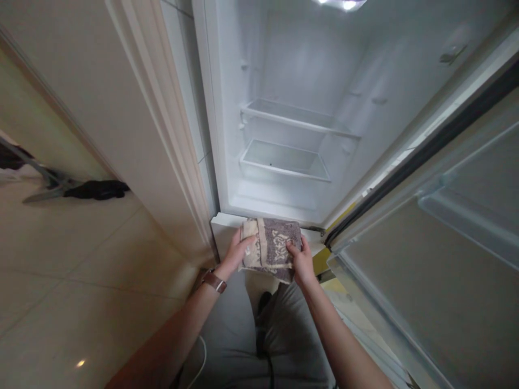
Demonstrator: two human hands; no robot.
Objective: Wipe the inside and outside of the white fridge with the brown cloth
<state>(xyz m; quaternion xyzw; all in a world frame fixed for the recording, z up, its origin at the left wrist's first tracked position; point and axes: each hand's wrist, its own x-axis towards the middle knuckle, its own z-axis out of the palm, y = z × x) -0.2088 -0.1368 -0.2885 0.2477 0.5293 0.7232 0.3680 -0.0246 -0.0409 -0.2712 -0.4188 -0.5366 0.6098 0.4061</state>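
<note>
A folded towel (271,246), grey-brown and cream with a woven pattern, is held level in front of the open refrigerator (275,202). My left hand (234,253) grips its left edge, thumb on top. On the right edge my right hand (303,262) does the same, its thumb pressing the upper face. The fingers under the cloth are hidden. Inside the refrigerator, an upper glass shelf (300,116) and a lower glass shelf (287,159) are in place above the white floor of the compartment.
The refrigerator door (438,259) stands swung out on the right, with a clear door bin (470,221). A pale door frame (162,108) rises close on the left. Dark cloth (97,189) lies on the tiled floor (81,281). A lamp (340,4) shines inside at the top.
</note>
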